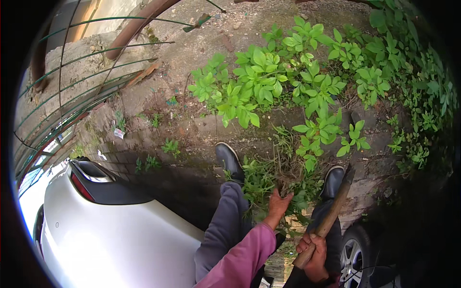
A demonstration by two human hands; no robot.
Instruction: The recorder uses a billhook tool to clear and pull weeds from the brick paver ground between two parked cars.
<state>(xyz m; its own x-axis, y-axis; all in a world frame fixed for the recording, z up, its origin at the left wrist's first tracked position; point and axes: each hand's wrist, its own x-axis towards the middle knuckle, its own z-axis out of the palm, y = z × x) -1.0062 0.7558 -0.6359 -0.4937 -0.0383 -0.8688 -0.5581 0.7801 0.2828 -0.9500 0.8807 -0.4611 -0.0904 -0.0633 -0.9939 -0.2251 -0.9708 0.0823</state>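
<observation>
My left hand (279, 204) grips a bundle of uprooted weeds (260, 180) with tangled roots and stems, held low between my two dark shoes. My right hand (312, 248) is closed around the lower end of a wooden handle (335, 212), which slants up to the right past my right shoe. At the handle's far end, near the paving, a dark part shows; its shape cannot be told. Leafy green plants (259, 82) grow from the ground beyond my feet, some of them just above the bundle.
A silver car (119, 230) stands close on the left. At the lower right is another vehicle's wheel (353, 252). Green wire fencing (90, 54) and a rusty pipe (137, 25) are at the upper left. Dense foliage (425, 82) covers the right side. Brick paving (191, 154) lies underfoot.
</observation>
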